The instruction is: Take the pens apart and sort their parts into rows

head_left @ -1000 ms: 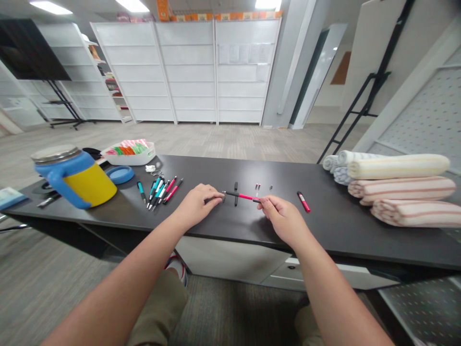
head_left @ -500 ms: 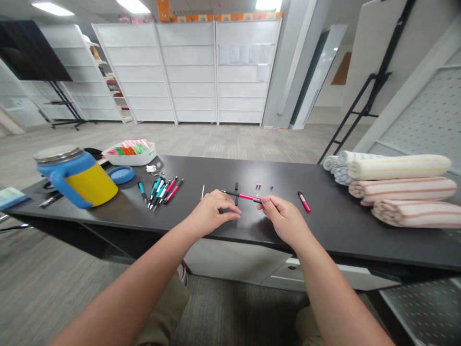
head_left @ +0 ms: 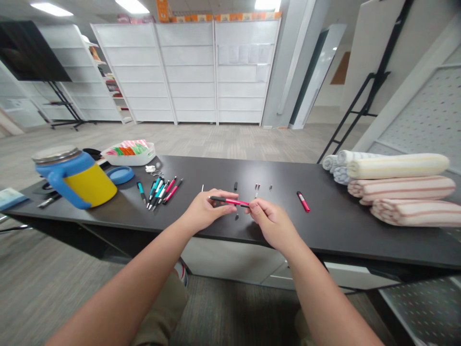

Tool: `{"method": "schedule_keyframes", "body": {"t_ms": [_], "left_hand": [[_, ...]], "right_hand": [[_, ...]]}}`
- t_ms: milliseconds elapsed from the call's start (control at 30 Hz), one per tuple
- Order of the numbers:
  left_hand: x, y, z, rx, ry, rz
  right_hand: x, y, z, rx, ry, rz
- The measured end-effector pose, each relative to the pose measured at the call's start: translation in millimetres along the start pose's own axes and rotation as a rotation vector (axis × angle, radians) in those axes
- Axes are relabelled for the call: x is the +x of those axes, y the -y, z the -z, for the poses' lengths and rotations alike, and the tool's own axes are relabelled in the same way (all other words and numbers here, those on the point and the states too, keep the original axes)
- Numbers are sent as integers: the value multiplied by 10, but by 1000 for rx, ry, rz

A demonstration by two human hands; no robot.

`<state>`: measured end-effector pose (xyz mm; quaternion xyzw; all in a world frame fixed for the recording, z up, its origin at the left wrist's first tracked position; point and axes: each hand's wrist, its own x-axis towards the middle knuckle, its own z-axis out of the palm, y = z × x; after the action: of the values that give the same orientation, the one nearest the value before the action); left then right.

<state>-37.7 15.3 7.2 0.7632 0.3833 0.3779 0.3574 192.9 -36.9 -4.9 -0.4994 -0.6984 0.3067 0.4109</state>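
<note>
A red and black pen lies crosswise above the dark table, between my two hands. My left hand grips its left part between thumb and fingers, with the black end sticking out to the left. The fingers of my right hand pinch the right end. Behind the pen a slim black piece lies on the table, partly covered by pen and fingers. Tiny parts and a small dark bit lie beyond my right hand. A thin white stick shows past my left hand.
Several pens lie in a pile at the left. Beyond are a blue-yellow mug, its blue lid and a white basket. A red tube-like item lies right, near rolled towels. The table's front edge is close.
The pen and my right hand have moved left. My left hand's fingers, parted before, are now closed on the pen.
</note>
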Motion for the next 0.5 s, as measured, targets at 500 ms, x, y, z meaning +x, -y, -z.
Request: {"method": "schedule_keyframes", "body": {"t_ms": [500], "left_hand": [[66,213,40,-775,-399,100]], "right_hand": [[-9,47,-237,-430,-11,145]]}}
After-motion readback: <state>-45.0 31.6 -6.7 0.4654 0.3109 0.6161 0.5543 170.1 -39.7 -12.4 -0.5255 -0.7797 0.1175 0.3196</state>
